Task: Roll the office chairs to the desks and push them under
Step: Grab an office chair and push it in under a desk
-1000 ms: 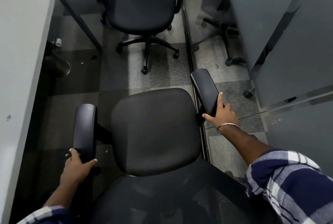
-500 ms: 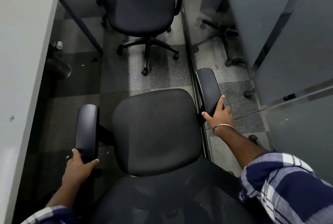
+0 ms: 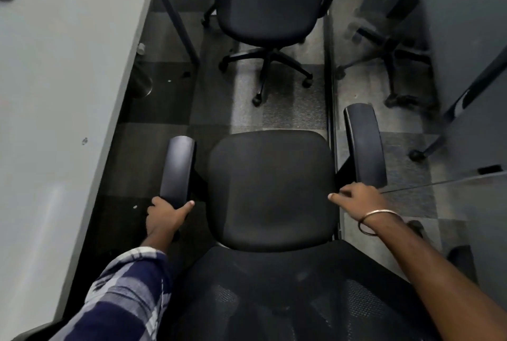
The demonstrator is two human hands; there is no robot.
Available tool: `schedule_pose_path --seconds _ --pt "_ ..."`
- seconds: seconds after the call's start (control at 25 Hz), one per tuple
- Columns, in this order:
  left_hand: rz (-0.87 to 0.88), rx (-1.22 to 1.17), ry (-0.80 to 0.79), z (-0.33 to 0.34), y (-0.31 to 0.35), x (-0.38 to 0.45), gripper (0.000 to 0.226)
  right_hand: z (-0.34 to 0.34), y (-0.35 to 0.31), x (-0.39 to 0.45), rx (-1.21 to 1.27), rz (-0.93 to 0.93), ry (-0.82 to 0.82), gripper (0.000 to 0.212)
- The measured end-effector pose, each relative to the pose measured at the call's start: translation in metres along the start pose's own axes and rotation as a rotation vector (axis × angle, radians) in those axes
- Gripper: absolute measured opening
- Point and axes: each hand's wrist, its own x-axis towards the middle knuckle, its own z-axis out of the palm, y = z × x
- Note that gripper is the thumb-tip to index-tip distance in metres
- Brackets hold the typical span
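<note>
A black office chair [image 3: 271, 190] with a mesh back stands right below me, its seat facing away. My left hand [image 3: 164, 216] grips the near end of the chair's left armrest [image 3: 177, 170]. My right hand [image 3: 356, 198] grips the near end of the right armrest [image 3: 363, 143], thumb pointing toward the seat. A white desk [image 3: 60, 99] runs along the left, its edge beside the chair. A second black office chair [image 3: 270, 3] stands farther ahead in the aisle.
A glass partition [image 3: 330, 80] with a dark frame runs along the right of the aisle, reflecting chair legs. A dark desk leg [image 3: 178, 19] slants down at the upper left. A round metal bin [image 3: 141, 85] sits under the desk. The floor is grey carpet tile.
The view has shifted so the desk fills more of the left. The chair has turned slightly, and my right hand has slid back to the armrest's near end.
</note>
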Motion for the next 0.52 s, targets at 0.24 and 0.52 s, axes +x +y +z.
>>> schedule_pose_path --seconds 0.24,0.52 --pt "-0.061 -0.053 -0.002 0.023 0.012 -0.003 0.103 0.021 -0.004 -0.011 0.002 0.019 -0.051 0.04" --pt "-0.015 -0.089 -0.164 0.003 0.014 -0.007 0.108 -0.011 -0.009 -0.044 0.011 -0.157 0.034 0.039"
